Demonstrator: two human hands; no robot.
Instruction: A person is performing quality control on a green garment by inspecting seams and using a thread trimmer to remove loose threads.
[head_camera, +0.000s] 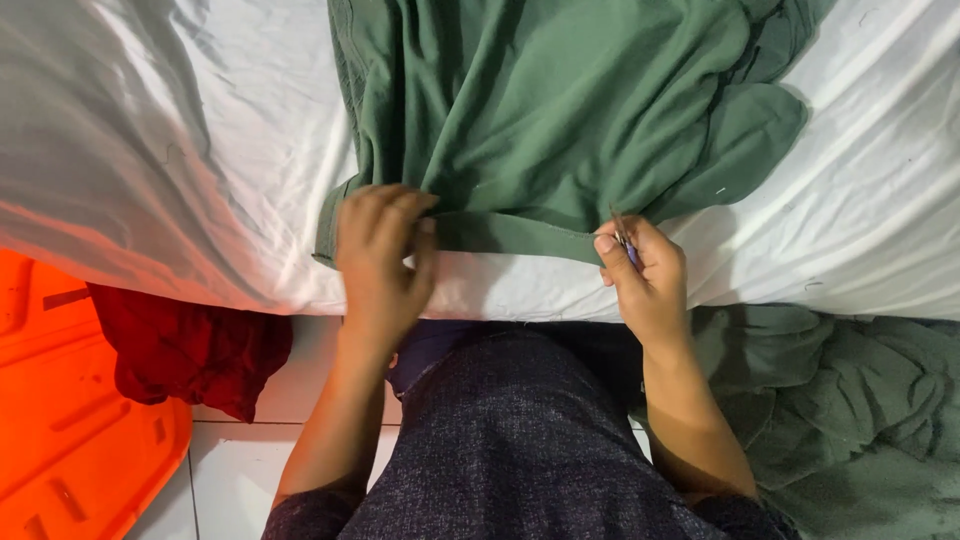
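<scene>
Two hands on green garment (560, 110) hem at bed (180, 150) front edge: left hand (383, 255) pinches fold, right hand (645, 275) grips small tool (622, 235). Soft, light, limp fabric; grip best at hem.

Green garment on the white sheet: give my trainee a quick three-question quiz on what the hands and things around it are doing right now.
1. True or false: the left hand rests on the hem of the green garment.
2. What does the right hand pinch against the hem? A) a small thin tool B) a tape measure C) an iron
3. What lies on the tiled floor at the left, beside the orange plastic bin?

Key:
1. True.
2. A; it is too small to identify more exactly.
3. A crumpled red cloth, below the edge of the white sheet.
</scene>
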